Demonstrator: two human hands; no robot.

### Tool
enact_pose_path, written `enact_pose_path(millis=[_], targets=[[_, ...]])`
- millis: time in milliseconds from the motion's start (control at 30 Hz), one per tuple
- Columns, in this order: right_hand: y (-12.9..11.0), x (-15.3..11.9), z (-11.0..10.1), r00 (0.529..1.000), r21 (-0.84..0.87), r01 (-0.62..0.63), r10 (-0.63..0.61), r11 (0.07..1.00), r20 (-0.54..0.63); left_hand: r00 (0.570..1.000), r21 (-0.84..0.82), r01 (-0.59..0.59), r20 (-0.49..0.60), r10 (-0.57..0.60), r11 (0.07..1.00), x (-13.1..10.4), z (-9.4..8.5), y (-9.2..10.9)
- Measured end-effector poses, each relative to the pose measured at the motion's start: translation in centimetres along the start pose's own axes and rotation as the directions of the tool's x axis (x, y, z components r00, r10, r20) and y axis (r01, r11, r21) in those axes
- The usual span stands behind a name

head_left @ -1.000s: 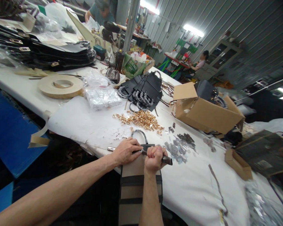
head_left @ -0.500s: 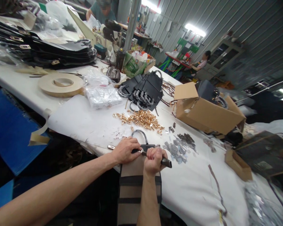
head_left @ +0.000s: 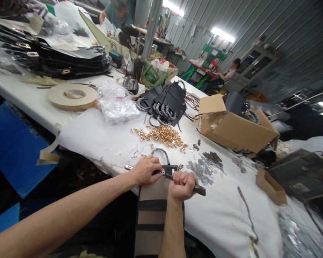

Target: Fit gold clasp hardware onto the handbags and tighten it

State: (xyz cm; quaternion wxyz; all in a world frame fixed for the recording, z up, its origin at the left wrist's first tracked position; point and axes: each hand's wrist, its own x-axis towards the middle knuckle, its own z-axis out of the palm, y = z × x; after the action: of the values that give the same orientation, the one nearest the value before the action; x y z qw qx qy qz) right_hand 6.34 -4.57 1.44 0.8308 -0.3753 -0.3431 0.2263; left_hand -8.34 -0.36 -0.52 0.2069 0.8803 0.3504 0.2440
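A black bag piece with beige panels [head_left: 150, 217] lies over the table's front edge, its lower part hanging down. Its grey-black braided handle [head_left: 167, 154] stands up on the far side. My left hand [head_left: 146, 171] is closed on the black top part, fingers bent beside a small metal fitting. In the fist of my right hand [head_left: 182, 184] is a dark hand tool [head_left: 200, 190], its tip pointing left at the fitting near my left fingertips. The tool's exact kind is hidden by my grip. Metal clasps [head_left: 128, 167] stick out at the bag's sides.
Beyond my hands lie a heap of gold-coloured fittings [head_left: 165, 136] and flat metal plates [head_left: 200, 169]. Farther back are black handled pieces [head_left: 165, 102], a tape roll [head_left: 72, 96] and a cardboard box [head_left: 237, 129]. Stacked black bags [head_left: 67, 62] are at left. Two people sit farther off.
My right hand has moved slightly right and the tool's end with it, uncovering more of the black top part. My left hand stays on the bag.
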Motion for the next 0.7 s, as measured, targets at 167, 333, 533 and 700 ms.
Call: enact_pose_path(millis=[167, 333, 533, 700], targets=[[0.1, -0.3, 0.6, 1.000, 0.008, -0.004, 0.004, 1.000, 0.022, 1.000, -0.003, -0.009, 0.005, 0.009, 1.000, 0.0, 0.0, 0.0], [0.6, -0.6, 0.4, 1.000, -0.001, 0.000, 0.000, 1.000, 0.020, 1.000, -0.005, -0.009, -0.003, 0.009, 1.000, 0.0, 0.1, 0.0], [0.8, -0.7, 0.3, 1.000, -0.015, 0.025, -0.025, 1.000, 0.007, 1.000, 0.003, -0.011, 0.017, 0.011, 1.000, 0.0, 0.1, -0.1], [0.9, -1.0, 0.6, 0.999, -0.028, 0.030, -0.029, 0.999, 0.033, 0.999, 0.004, -0.011, 0.035, 0.011, 1.000, 0.0, 0.0, 0.0]])
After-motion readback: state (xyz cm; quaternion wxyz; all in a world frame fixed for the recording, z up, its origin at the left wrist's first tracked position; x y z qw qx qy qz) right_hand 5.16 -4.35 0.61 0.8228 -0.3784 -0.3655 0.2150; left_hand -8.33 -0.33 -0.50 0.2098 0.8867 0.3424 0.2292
